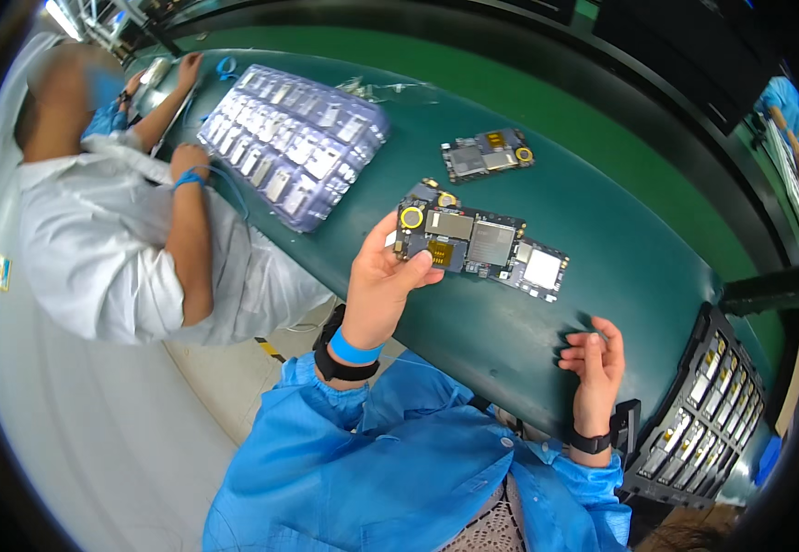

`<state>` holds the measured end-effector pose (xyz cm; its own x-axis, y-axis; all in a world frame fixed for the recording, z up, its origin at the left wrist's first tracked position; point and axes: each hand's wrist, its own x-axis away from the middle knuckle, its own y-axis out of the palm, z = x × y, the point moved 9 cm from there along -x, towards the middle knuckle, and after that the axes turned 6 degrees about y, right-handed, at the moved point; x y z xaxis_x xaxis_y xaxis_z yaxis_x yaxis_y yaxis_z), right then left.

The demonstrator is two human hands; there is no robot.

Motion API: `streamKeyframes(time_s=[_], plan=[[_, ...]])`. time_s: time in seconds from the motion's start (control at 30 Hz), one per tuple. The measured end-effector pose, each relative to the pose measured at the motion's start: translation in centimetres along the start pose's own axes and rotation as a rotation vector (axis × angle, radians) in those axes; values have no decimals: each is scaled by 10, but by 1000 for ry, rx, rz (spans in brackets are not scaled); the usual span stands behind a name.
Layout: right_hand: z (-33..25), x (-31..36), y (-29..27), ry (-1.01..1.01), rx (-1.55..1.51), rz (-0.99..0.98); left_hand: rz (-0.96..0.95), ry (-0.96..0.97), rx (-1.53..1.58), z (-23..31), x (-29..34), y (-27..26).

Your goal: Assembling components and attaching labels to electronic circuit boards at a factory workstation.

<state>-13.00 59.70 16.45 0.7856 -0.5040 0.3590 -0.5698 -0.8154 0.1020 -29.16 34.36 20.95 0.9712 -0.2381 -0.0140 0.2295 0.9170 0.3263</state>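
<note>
My left hand (379, 290) is closed on a dark circuit board (459, 235), thumb on top near a gold patch. The board carries grey metal shields and a yellow ring at its left end. Past its right end shows a section with a white square (542, 270); whether that is the same board or another one I cannot tell. Behind its upper left edge another piece with a yellow ring (445, 199) peeks out. Over the table's near side, my right hand (595, 377) is open and holds nothing, its fingers loosely bent and apart.
Similar boards (487, 155) lie farther back on the green table (602, 221). A clear plastic tray (298, 138) full of small metallic parts is at the left, beside a seated co-worker in white (123, 230). A black tray (699, 419) with rows of parts stands at the right edge.
</note>
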Motion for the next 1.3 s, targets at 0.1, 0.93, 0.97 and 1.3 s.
streamKeyframes(time_s=[0.1, 0.93, 0.97, 1.3], plan=[[1, -1, 0, -13, 32, 2, 48, 59, -45, 8, -5, -11], [6, -4, 0, -30, 152, 81, 49, 38, 0, -4, -9, -14], [6, -4, 0, -26, 155, 82, 48, 40, -2, -4, -9, -14], [3, -4, 1, -24, 196, 99, 72, 31, 3, -7, -11, -20]])
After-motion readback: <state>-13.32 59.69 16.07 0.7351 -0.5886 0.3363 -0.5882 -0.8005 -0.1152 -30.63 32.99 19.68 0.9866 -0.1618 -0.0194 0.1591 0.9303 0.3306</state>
